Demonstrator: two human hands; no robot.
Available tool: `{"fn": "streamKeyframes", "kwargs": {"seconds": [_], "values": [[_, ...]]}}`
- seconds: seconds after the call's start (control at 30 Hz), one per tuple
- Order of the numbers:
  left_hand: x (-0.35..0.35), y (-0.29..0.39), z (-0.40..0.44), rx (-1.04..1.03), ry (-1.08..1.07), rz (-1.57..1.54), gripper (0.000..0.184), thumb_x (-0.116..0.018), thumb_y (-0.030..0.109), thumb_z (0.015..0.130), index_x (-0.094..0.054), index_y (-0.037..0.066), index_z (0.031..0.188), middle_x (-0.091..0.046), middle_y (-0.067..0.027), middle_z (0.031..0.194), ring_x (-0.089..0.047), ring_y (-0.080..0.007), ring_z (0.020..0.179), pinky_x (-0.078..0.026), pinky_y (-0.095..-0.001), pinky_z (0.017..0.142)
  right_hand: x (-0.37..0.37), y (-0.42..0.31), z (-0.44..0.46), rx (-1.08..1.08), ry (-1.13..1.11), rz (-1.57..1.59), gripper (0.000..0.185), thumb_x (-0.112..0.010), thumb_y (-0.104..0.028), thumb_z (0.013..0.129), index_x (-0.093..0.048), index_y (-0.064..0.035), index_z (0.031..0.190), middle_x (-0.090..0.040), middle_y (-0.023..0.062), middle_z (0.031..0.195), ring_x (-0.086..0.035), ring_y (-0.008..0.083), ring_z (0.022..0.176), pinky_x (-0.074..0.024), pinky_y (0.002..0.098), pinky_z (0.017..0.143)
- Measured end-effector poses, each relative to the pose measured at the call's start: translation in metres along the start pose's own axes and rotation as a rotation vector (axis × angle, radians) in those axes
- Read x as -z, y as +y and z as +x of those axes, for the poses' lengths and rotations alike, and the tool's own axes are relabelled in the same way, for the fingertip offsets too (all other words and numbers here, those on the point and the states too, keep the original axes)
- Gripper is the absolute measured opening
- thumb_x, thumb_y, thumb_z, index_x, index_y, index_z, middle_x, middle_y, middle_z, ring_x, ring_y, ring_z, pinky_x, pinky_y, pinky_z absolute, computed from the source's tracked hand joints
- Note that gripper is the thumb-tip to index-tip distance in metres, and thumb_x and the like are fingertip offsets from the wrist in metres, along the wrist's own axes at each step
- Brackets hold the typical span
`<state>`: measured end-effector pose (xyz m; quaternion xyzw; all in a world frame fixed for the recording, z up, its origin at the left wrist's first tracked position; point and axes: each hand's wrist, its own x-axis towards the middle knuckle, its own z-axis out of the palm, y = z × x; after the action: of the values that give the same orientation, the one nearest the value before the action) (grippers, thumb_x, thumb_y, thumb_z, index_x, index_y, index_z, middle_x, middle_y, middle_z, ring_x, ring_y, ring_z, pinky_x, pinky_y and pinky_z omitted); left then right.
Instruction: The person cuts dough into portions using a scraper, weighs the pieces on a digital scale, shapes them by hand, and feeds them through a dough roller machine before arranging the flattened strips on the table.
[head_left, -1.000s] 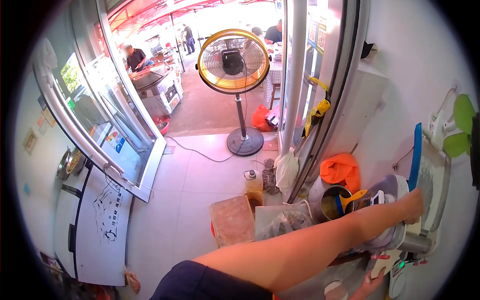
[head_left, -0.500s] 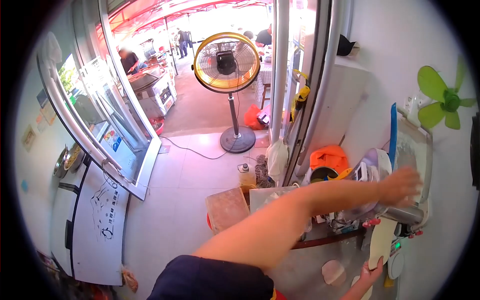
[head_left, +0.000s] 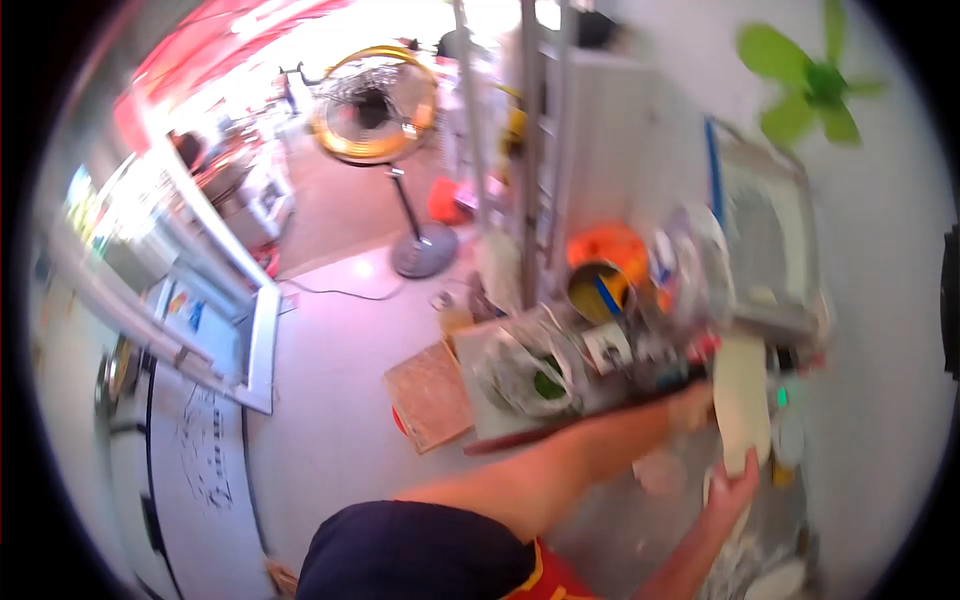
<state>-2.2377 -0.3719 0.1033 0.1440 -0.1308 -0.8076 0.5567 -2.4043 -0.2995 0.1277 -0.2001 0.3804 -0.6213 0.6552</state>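
A long pale strip of dough [head_left: 741,395] hangs from the dough-rolling machine [head_left: 770,322] at the right. My right hand [head_left: 735,484] grips the strip's lower end, the thumb lying over it. My left hand [head_left: 690,406] is beside the strip's left edge, below the machine; motion smears its fingers, and I cannot tell whether it touches the dough. A flat dough piece [head_left: 660,472] lies on the grey work surface below my left hand. Another pale piece is partly hidden behind my right hand.
A scale with a green display [head_left: 783,397] stands right of the strip. Left of the machine are a pot [head_left: 597,290], an orange bag [head_left: 612,243] and a plastic bag with something green [head_left: 530,375]. A board [head_left: 430,397] and a standing fan [head_left: 375,110] are farther left.
My left hand has come down from the machine's top to beside the strip. My right hand still holds the strip's end. The view has shifted and blurred.
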Motion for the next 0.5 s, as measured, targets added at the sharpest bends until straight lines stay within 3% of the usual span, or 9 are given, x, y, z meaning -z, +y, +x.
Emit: {"fn": "streamKeyframes", "kwargs": {"seconds": [0.03,0.07,0.1,0.17,0.2,0.23,0.33,0.4,0.5], "values": [[0.009,-0.005,0.011,0.068,-0.191,-0.175,0.032,-0.063,0.026,0.085,-0.061,0.007,0.11,-0.066,-0.0079,0.104,-0.063,-0.0226,0.094,-0.051,-0.042,0.086,-0.002,0.001,-0.008,-0.05,0.017,0.053,0.036,-0.06,-0.01,0.087,-0.053,0.0008,0.12,-0.062,0.0124,0.113,-0.062,0.0239,0.099,-0.0534,0.0357,0.082],[0.03,-0.016,0.024,-0.183,-0.273,-0.029,0.034,-0.062,0.027,0.085,-0.059,0.007,0.113,-0.065,-0.0103,0.106,-0.063,-0.0259,0.095,-0.05,-0.0462,0.089,-0.003,0.001,-0.013,-0.12,0.048,0.133,0.035,-0.06,-0.009,0.087,-0.053,0.0002,0.12,-0.062,0.0118,0.113,-0.063,0.0235,0.098,-0.0533,0.0356,0.082],[0.017,0.0,0.021,0.014,-0.325,-0.364,0.035,-0.055,0.029,0.088,-0.058,0.006,0.114,-0.064,-0.0133,0.107,-0.063,-0.0296,0.096,-0.048,-0.0502,0.091,-0.003,0.003,-0.018,-0.159,0.076,0.185,0.035,-0.06,-0.008,0.087,-0.053,-0.0004,0.12,-0.062,0.0112,0.113,-0.063,0.0232,0.098,-0.0533,0.0355,0.082],[0.033,0.005,0.038,-0.15,-0.57,-0.333,0.037,-0.045,0.028,0.093,-0.055,0.004,0.119,-0.06,-0.0176,0.114,-0.06,-0.0329,0.102,-0.049,-0.0459,0.09,-0.008,0.007,-0.021,-0.19,0.097,0.255,0.034,-0.06,-0.006,0.087,-0.053,-0.0016,0.12,-0.062,0.01,0.112,-0.063,0.0225,0.097,-0.0531,0.0354,0.082],[0.039,0.011,0.043,-0.285,-0.386,-0.195,0.037,-0.041,0.026,0.094,-0.053,0.004,0.121,-0.059,-0.0153,0.119,-0.059,-0.0309,0.105,-0.047,-0.0449,0.093,-0.012,0.007,-0.026,-0.175,0.081,0.296,0.032,-0.059,-0.008,0.088,-0.054,-0.0022,0.119,-0.062,0.0104,0.112,-0.063,0.0239,0.098,-0.0534,0.0364,0.082],[0.04,0.021,0.047,-0.324,-0.555,-0.126,0.037,-0.039,0.025,0.095,-0.051,0.004,0.124,-0.057,-0.0125,0.123,-0.057,-0.0286,0.108,-0.046,-0.0418,0.095,-0.015,0.008,-0.028,-0.168,0.05,0.336,0.031,-0.058,-0.009,0.088,-0.054,-0.0027,0.118,-0.062,0.0107,0.113,-0.063,0.0254,0.099,-0.0537,0.0375,0.082],[0.023,0.043,0.051,-0.041,-0.734,-0.276,0.04,-0.036,0.027,0.096,-0.051,0.006,0.126,-0.055,-0.0086,0.128,-0.052,-0.0258,0.116,-0.041,-0.0396,0.1,-0.007,0.013,-0.038,-0.124,0.084,0.297,0.03,-0.057,-0.008,0.089,-0.053,-0.0016,0.118,-0.061,0.0112,0.113,-0.061,0.025,0.103,-0.053,0.0374,0.085],[0.019,0.05,0.048,-0.07,-0.529,-0.211,0.039,-0.036,0.027,0.097,-0.052,0.006,0.126,-0.056,-0.0088,0.127,-0.054,-0.026,0.115,-0.041,-0.0404,0.1,-0.001,0.014,-0.049,-0.112,0.084,0.282,0.031,-0.057,-0.007,0.089,-0.052,-0.0009,0.119,-0.06,0.0115,0.114,-0.06,0.0252,0.105,-0.0523,0.0366,0.087],[0.016,0.06,0.048,-0.084,-0.574,-0.217,0.043,-0.033,0.026,0.097,-0.047,0.005,0.131,-0.05,-0.0106,0.135,-0.046,-0.028,0.124,-0.032,-0.0419,0.107,0.0,0.022,-0.055,-0.076,0.067,0.27,0.031,-0.055,-0.007,0.09,-0.05,-0.0003,0.12,-0.059,0.0122,0.115,-0.058,0.0251,0.107,-0.0511,0.0353,0.089]]}}
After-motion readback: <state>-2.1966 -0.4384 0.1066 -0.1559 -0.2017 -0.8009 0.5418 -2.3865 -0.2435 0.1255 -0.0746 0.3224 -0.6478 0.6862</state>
